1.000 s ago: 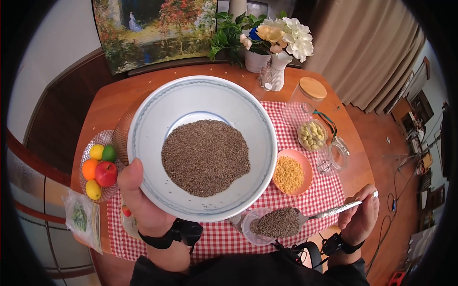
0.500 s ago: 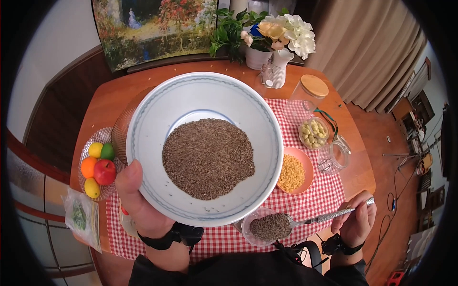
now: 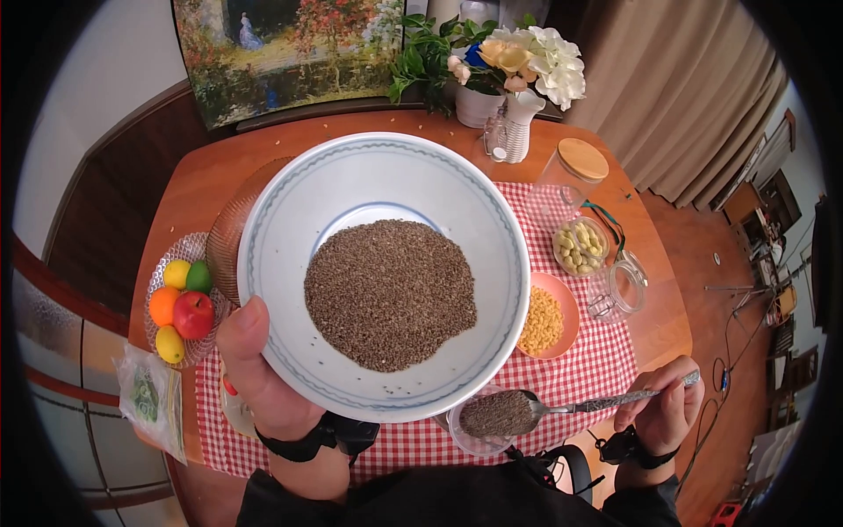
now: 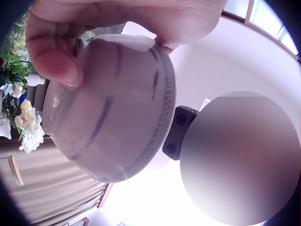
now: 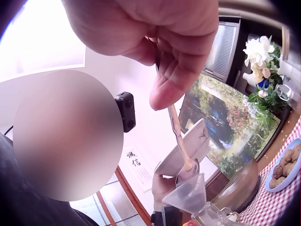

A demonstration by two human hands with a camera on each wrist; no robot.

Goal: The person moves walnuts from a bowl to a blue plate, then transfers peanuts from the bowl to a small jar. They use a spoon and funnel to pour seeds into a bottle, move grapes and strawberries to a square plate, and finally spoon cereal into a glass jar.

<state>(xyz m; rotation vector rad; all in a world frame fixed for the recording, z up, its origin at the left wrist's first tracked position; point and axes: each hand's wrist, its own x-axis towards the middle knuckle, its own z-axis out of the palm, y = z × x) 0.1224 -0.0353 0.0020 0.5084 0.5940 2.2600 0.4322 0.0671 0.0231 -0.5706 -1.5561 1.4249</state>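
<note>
My left hand grips a white bowl with a blue-patterned rim, its thumb at the rim. Small dark brown seeds lie heaped inside the bowl. In the left wrist view, fingers curl against the underside of the tilted bowl. Between thumb and fingers, my right hand pinches the handle of a metal spoon. The spoon's head carries dark seeds and overlaps a clear funnel below the bowl. Seen from the right wrist, the spoon's head is right at the funnel's mouth, above a glass bottle.
A pink bowl of yellow kernels, a glass jar of pale green nuts and a wooden-lidded jar stand at right. Fruit on a glass plate and a plastic bag lie left. A flower vase stands behind.
The spoon's head has shifted left over the funnel, and its load of seeds looks smaller. The bowl has drifted slightly right, still in my left hand.
</note>
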